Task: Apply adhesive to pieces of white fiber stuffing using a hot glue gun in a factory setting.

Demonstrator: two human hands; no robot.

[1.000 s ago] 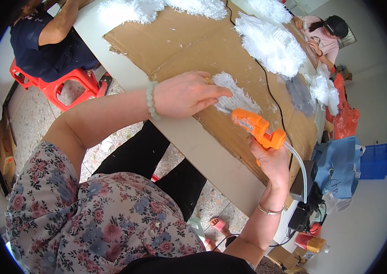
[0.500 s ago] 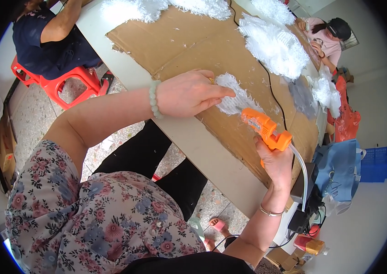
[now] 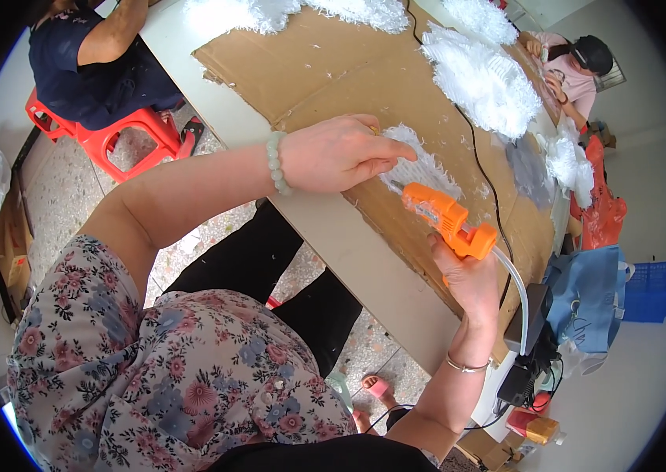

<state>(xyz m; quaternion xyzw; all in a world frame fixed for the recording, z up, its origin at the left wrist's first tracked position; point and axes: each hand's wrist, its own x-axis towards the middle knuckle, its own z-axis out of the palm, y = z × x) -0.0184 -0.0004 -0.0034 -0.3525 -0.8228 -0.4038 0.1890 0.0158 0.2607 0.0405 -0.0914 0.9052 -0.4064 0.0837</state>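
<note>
My right hand (image 3: pixel 468 275) grips an orange glue gun (image 3: pixel 447 220), its front end pointing left toward my left hand (image 3: pixel 341 153). A long translucent glue stick (image 3: pixel 518 287) curves down from the gun's back end. Just beyond the nozzle lies a white fringed piece (image 3: pixel 427 167) of mesh-like material on the cardboard (image 3: pixel 333 86). My left hand is at that piece's left edge, its index finger reaching over it and the thumb beneath. The other left fingers are folded and mostly hidden. The nozzle tip sits at the piece's near edge, below my left fingers; contact there cannot be made out.
Fluffy white bundles (image 3: pixel 482 82) lie at the far side of the white table (image 3: pixel 333 228). A black cord (image 3: pixel 474 149) crosses the cardboard. Right are a blue bag (image 3: pixel 583 295) and a black adapter (image 3: pixel 518 384). One person sits on a red stool (image 3: pixel 125 145); another works at far right.
The glue gun in my right hand has moved left, closer to my left fingers. My left hand stays at the white piece. The whole view has shifted slightly.
</note>
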